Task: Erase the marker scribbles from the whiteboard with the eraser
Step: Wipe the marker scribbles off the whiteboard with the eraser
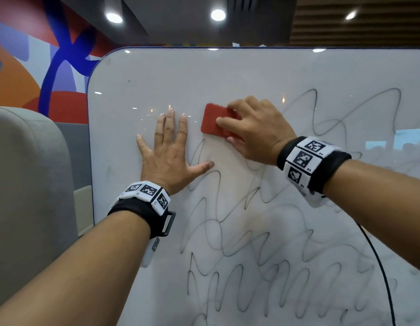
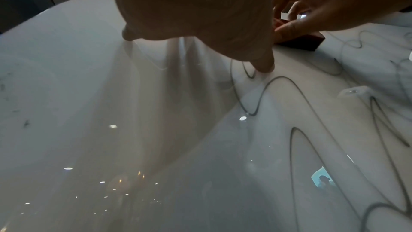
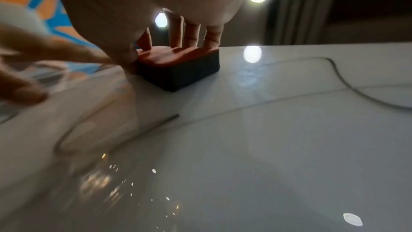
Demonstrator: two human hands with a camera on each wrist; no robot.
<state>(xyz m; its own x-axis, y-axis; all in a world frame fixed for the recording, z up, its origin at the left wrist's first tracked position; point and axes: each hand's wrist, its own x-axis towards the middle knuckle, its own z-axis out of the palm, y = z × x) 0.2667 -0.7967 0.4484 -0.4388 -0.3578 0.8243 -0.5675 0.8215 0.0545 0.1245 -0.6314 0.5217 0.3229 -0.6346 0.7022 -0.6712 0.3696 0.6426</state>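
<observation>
Right hand [image 1: 253, 130] grips the red eraser [image 1: 213, 120] against the whiteboard [image 1: 251, 71] near its top-left corner; left hand [image 1: 169, 151] braces flat, fingers spread. Scribbles [image 1: 251, 255] below need firm, overlapping strokes.

red eraser [image 1: 213, 122], white whiteboard [image 1: 157, 74], grey scribbles [image 1: 227, 243]

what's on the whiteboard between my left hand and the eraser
Nothing but bare whiteboard. In the head view a clean strip separates the left hand from the eraser; the scribbles start lower down.
</observation>
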